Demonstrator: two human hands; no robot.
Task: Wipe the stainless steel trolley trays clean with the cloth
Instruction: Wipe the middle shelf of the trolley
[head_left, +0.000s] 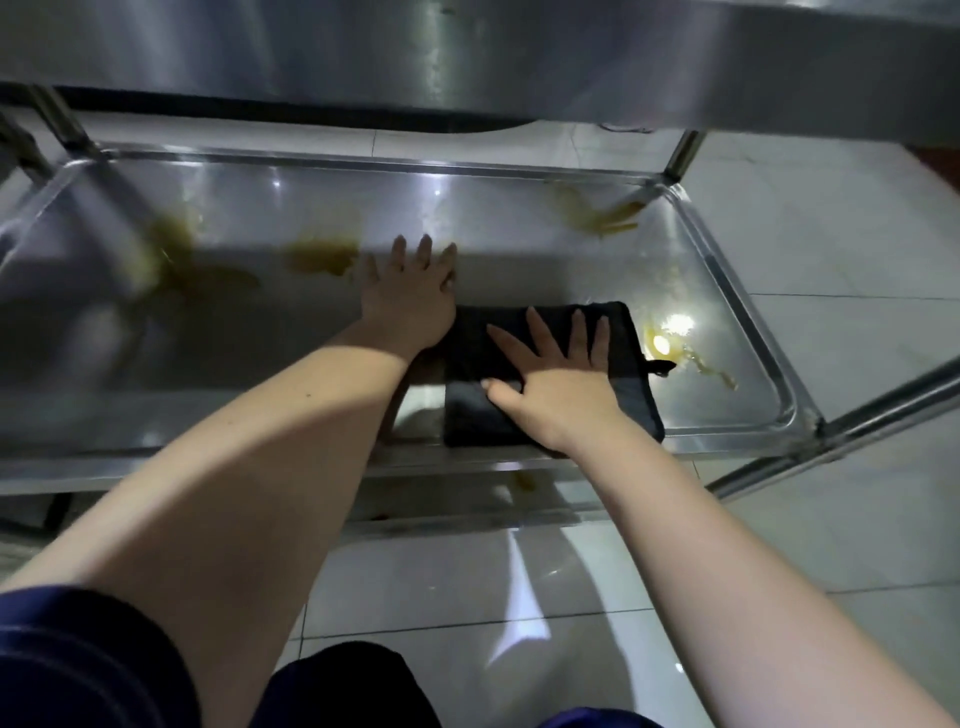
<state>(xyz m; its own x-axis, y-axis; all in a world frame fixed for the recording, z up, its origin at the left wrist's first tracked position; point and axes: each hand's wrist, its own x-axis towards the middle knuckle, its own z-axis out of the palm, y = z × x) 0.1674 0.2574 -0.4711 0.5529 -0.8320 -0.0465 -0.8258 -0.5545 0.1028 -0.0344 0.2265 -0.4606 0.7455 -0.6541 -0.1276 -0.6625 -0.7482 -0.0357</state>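
Observation:
A stainless steel trolley tray (727, 291) lies below me, smeared with yellow-brown stains at the left (202, 270), the middle (319, 255), the far right corner (597, 215) and the right side (711, 366). A folded black cloth (631, 338) rests flat on the tray's near right part. My right hand (558, 384) presses flat on the cloth with fingers spread. My left hand (410, 296) lies flat on the tray with fingers apart, its heel touching the cloth's left edge.
An upper steel tray (467, 47) overhangs the far side of the lower one. Trolley posts stand at the far left (62, 119) and far right (685, 153); a rail (857, 421) runs at the near right. White floor tiles (831, 234) surround the trolley.

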